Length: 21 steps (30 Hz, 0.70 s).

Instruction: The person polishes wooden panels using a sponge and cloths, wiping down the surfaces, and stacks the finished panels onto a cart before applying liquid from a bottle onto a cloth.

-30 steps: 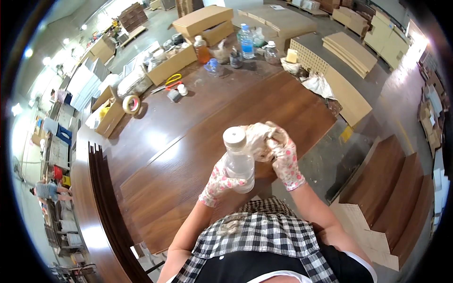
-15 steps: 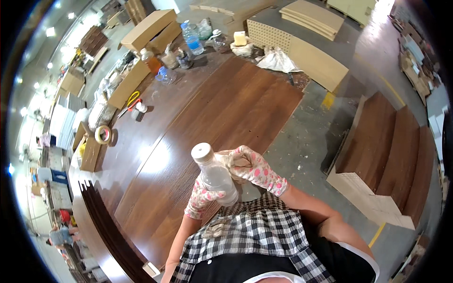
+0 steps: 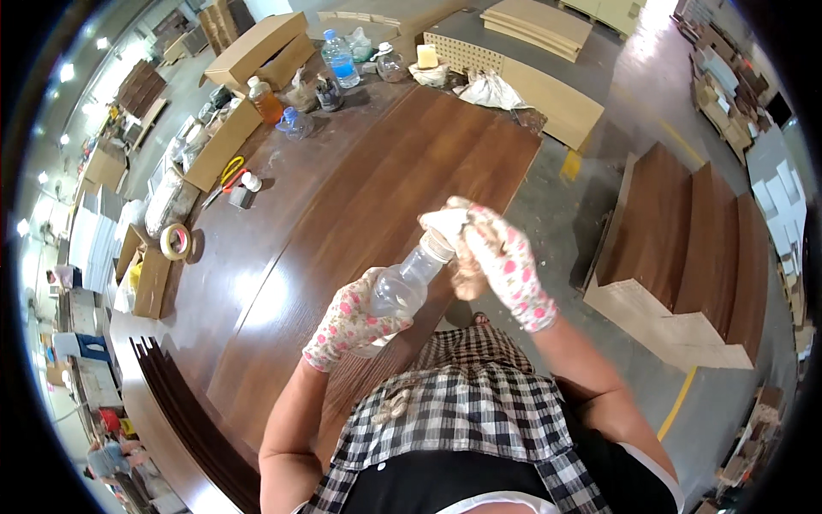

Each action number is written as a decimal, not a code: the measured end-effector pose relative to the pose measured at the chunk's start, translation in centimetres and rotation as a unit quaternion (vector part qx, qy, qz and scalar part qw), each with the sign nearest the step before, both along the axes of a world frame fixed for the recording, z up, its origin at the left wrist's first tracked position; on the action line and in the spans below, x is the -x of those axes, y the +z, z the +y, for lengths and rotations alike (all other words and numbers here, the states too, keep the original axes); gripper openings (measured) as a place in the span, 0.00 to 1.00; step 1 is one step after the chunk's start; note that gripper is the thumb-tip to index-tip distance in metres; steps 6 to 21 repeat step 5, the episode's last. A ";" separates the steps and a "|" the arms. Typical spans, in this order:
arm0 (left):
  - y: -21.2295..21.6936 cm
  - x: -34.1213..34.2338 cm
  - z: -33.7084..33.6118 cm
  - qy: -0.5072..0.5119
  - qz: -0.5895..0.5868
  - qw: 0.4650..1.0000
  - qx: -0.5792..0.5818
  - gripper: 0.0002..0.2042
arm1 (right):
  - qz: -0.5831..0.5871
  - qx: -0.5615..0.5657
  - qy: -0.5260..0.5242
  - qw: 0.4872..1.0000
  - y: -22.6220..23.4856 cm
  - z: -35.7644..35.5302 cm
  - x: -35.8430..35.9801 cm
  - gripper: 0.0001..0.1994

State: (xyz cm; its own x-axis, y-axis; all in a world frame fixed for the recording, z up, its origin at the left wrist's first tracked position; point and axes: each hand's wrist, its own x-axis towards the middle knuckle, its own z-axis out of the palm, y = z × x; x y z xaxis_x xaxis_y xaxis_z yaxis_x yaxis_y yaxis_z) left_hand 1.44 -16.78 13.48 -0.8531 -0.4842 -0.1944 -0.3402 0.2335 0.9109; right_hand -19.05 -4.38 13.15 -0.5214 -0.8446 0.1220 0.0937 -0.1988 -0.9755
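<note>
Clear plastic bottle (image 3: 402,287), tilted, gripped around its body by left hand (image 3: 351,321) in flower-print fabric glove, above the edge of glossy dark wood panel (image 3: 360,197). Right hand (image 3: 501,261), gloved alike, fingers closed on crumpled pale cloth (image 3: 449,224) pressed over the bottle mouth. Cap hidden. Beyond: tape roll (image 3: 175,242), orange bottle (image 3: 265,100), cardboard boxes (image 3: 257,50).

Clear plastic bottle (image 3: 401,289): transparent, rounded body with a white neck or cap end. Tilted, neck pointing toward 1 o'clock, base toward 7 o'clock. Held above the near edge of a dark wooden panel.

Cloth (image 3: 455,230): pale, crumpled wad, pressed against the bottle's mouth at its 1 o'clock end; possibly stained brown, though the view is too blurred to be sure.
</note>
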 end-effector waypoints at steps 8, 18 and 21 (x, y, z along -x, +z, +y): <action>0.9 0.0 -1.4 -0.118 -0.098 0.970 0.190 0.29 | -0.090 0.017 -0.012 0.996 -4.1 1.9 -1.5 0.16; 0.9 0.0 -1.4 -0.118 -0.098 0.970 0.190 0.29 | -0.090 0.017 -0.012 0.996 -4.1 1.9 -1.5 0.16; 0.9 0.0 -1.4 -0.118 -0.098 0.970 0.190 0.29 | -0.090 0.017 -0.012 0.996 -4.1 1.9 -1.5 0.16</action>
